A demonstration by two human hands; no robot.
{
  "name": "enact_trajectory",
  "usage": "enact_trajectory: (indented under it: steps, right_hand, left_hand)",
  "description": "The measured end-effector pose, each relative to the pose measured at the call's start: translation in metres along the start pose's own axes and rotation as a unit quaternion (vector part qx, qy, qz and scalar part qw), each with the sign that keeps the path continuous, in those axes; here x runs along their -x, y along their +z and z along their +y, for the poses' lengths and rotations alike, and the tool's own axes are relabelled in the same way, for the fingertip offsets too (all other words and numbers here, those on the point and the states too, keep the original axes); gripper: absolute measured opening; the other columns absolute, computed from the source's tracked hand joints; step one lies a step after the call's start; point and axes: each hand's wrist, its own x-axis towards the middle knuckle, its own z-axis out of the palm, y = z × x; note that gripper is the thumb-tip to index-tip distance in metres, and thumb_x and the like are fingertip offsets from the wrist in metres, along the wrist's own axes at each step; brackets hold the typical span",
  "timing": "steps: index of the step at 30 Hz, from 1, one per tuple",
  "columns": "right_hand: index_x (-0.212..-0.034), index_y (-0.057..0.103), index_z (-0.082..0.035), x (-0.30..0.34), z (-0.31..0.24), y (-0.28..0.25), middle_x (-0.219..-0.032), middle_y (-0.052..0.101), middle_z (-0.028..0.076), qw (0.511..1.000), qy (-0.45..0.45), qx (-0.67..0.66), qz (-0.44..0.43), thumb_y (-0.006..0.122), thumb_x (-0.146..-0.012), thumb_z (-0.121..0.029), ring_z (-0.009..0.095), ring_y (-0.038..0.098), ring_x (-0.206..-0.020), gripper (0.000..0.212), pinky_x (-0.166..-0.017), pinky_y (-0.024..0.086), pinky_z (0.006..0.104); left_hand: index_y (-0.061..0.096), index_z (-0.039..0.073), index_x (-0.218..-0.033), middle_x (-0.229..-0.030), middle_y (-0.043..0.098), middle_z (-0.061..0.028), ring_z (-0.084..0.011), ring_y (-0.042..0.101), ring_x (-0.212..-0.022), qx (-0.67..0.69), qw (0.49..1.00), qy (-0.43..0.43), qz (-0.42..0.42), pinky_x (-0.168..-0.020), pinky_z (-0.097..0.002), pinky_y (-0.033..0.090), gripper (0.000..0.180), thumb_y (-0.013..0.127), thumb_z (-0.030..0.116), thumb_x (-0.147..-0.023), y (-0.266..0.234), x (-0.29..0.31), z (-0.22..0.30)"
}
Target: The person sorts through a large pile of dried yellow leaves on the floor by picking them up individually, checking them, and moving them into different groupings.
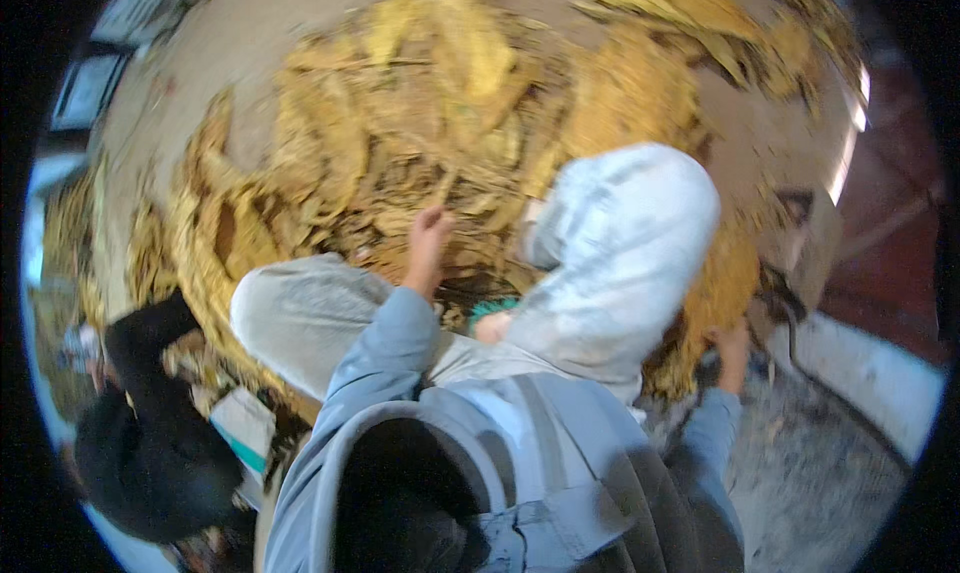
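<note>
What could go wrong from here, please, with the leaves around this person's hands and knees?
The yellow leaves at the right hand might tear or crumble if gripped hard. The leaf pile in front of the right knee could be crushed if that leg shifts. The dark cord-like strand near the right hand might catch the sleeve.

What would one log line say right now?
left hand: over leaf pile, grip unclear | right hand: at yellow leaves, grip unclear | dark-clothed person: left side

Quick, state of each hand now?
Left hand: looks curled; blur hides whether it holds anything.
Right hand: at the yellow leaves; whether it grips them cannot be told.
</note>
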Motion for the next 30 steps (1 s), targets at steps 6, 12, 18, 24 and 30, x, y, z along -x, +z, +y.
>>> enact_trajectory:
  steps: [6, 12, 18, 24, 30]
  right_hand:
    - [-0.114, 0.052, 0.001, -0.065, -0.303, -0.016, -0.100, 0.061, 0.010, 0.966, -0.248, -0.047, 0.055, 0.055, -0.086, -0.017, 0.017, 0.059, -0.085, 0.034, -0.074, 0.047, 0.0270]
    - [-0.102, 0.060, -0.005, -0.076, -0.476, 0.192, -0.088, 0.065, 0.012, 0.883, -0.430, 0.045, -0.184, 0.057, -0.082, -0.025, 0.022, 0.063, -0.079, 0.028, -0.070, 0.048, 0.0310]
    - [-0.108, 0.054, 0.006, -0.089, -0.500, 0.403, -0.098, 0.061, 0.021, 0.915, -0.292, 0.190, -0.201, 0.062, -0.077, -0.036, 0.033, 0.059, -0.091, 0.053, -0.079, 0.045, 0.0369]
    - [-0.105, 0.054, 0.004, -0.090, -0.495, 0.474, -0.097, 0.062, 0.011, 0.920, -0.230, -0.146, -0.282, 0.067, -0.076, -0.017, 0.020, 0.058, -0.087, 0.039, -0.077, 0.045, 0.0318]
    - [-0.110, 0.055, 0.003, -0.054, -0.540, 0.385, -0.099, 0.063, 0.007, 0.866, -0.300, -0.219, -0.336, 0.063, -0.081, -0.014, 0.011, 0.056, -0.087, 0.034, -0.078, 0.045, 0.0255]
  left_hand:
    - [0.051, 0.002, -0.113, -0.108, 0.054, -0.0116, -0.0224, 0.051, -0.100, 0.047, 0.994, -0.064, 0.074, -0.086, -0.0324, 0.040, 0.036, 0.058, 0.006, -0.078, 0.003, -0.011, -0.001]
    - [0.053, -0.001, -0.111, -0.102, 0.055, -0.0103, -0.0189, 0.052, -0.091, 0.161, 0.980, -0.059, 0.099, -0.078, -0.0285, 0.042, 0.032, 0.056, 0.001, -0.079, 0.008, -0.014, 0.017]
    - [0.056, 0.000, -0.102, -0.095, 0.058, -0.0061, -0.0141, 0.054, -0.085, 0.261, 0.956, -0.050, 0.126, -0.078, -0.0247, 0.042, 0.023, 0.053, -0.001, -0.079, 0.004, -0.015, 0.019]
    - [0.054, 0.002, -0.100, -0.091, 0.056, -0.0033, -0.0092, 0.052, -0.079, 0.367, 0.915, -0.039, 0.161, -0.068, -0.0211, 0.041, 0.020, 0.050, -0.003, -0.081, -0.013, -0.025, 0.037]
    - [0.053, 0.003, -0.098, -0.093, 0.057, -0.0037, -0.0102, 0.054, -0.079, 0.423, 0.884, -0.006, 0.199, -0.066, -0.0214, 0.042, 0.019, 0.048, -0.004, -0.081, -0.018, -0.028, 0.046]
